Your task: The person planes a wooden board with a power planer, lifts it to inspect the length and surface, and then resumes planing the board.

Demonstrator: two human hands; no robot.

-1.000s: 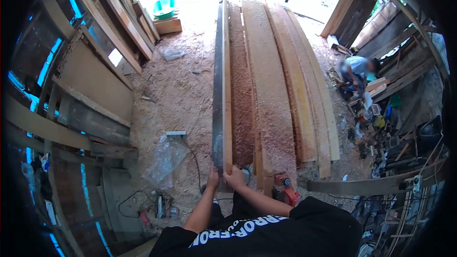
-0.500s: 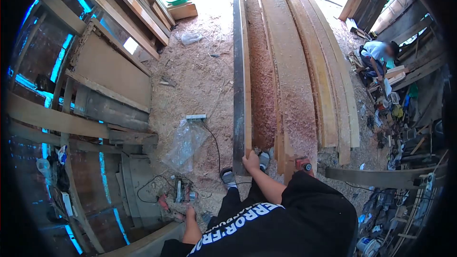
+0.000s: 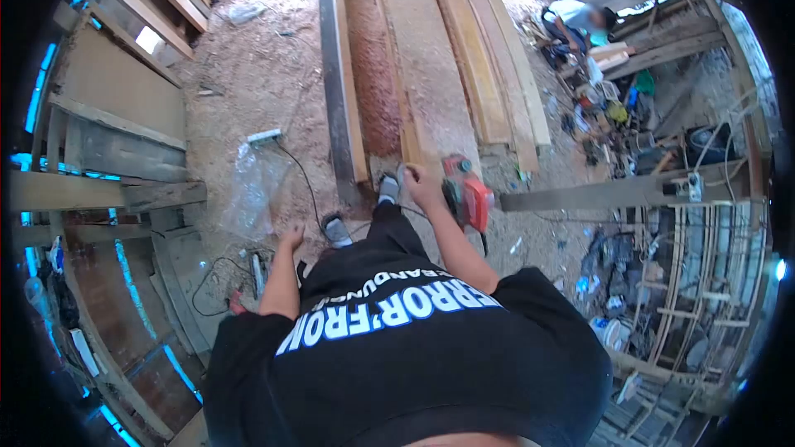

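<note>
The person's right hand is now letting go of the long dark plank standing on its thin edge. A second ago both hands were holding the near end of that plank, and half a second ago only the right hand was on it. Now the plank is standing by itself on the sawdust floor, leaning against the pile of long pale wooden boards, with its near end just in front of the person's grey shoes.

The right hand is moving over toward the red electric wood planer, which is sitting at the near end of the pile of boards. The fingers are half curled and holding nothing. The hand is very near the tool, but I cannot tell if it is touching it.

The left hand is hanging down by the person's side with the fingers spread open and nothing in it. Below it are small tools and a black cord on the floor, next to a clear plastic bag.

I think the work with the plank is finishing and the planer is coming into use.

Another person in a light shirt is crouching far away by a heap of wood.
</note>
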